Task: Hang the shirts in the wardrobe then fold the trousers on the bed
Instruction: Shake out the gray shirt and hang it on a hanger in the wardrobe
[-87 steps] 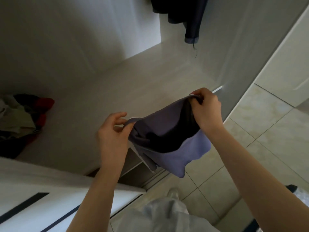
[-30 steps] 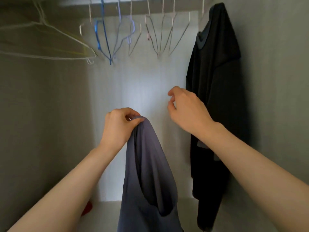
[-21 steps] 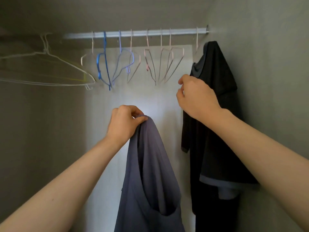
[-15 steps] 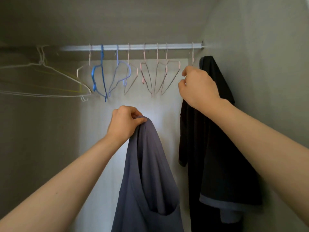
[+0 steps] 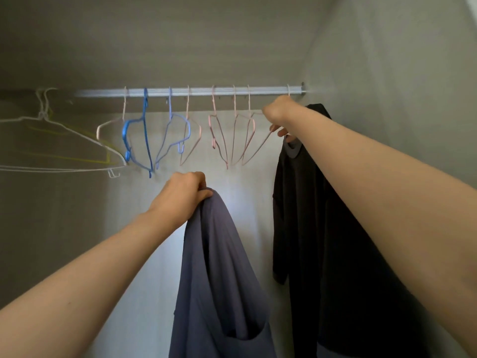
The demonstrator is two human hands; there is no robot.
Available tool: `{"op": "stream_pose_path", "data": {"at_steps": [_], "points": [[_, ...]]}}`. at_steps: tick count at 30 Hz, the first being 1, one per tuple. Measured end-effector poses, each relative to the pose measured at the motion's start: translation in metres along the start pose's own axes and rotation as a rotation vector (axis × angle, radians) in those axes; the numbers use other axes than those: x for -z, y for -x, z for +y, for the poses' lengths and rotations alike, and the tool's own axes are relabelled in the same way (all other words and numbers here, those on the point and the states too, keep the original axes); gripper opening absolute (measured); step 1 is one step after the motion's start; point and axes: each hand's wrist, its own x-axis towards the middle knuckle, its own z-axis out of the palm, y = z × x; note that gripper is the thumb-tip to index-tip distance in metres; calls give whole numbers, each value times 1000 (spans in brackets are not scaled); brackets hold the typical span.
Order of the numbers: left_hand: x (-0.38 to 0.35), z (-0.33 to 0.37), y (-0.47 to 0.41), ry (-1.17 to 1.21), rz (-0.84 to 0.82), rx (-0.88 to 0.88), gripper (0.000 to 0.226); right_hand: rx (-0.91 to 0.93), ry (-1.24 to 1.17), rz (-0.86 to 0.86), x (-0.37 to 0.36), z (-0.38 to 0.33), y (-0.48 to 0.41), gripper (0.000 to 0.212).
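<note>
My left hand grips the top of a grey-blue shirt, which hangs down from it in the middle of the wardrobe. My right hand is raised just under the metal rail and pinches the rightmost pink wire hanger at its shoulder. Right behind that hand a black shirt hangs from the rail's right end.
Several empty hangers hang along the rail: pink ones, blue ones, and white and yellow ones at far left. The wardrobe's right wall is close beside the black shirt.
My right hand let go of the grey-blue shirt and rose to the rail, where it now pinches a pink hanger. My view lifted from the wardrobe floor to the rail.
</note>
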Motion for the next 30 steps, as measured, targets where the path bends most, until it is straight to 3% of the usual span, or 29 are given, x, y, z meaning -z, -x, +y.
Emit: {"op": "stream_pose_path", "data": {"at_steps": [6, 14, 22, 27, 30], "points": [[0, 1, 1, -59, -54, -55, 21, -174, -133, -80, -7, 1, -11, 35], [1, -9, -1, -40, -91, -6, 20, -222, -249, -107, -19, -5, -12, 26], [22, -6, -1, 601, -214, 317, 16, -301, -395, -77, -25, -11, -9, 24], [30, 0, -1, 706, -201, 369, 24, -220, -433, 16, -21, -19, -8, 19], [29, 3, 0, 708, -180, 380, 24, -192, -472, 66, -17, -16, -5, 28]]}}
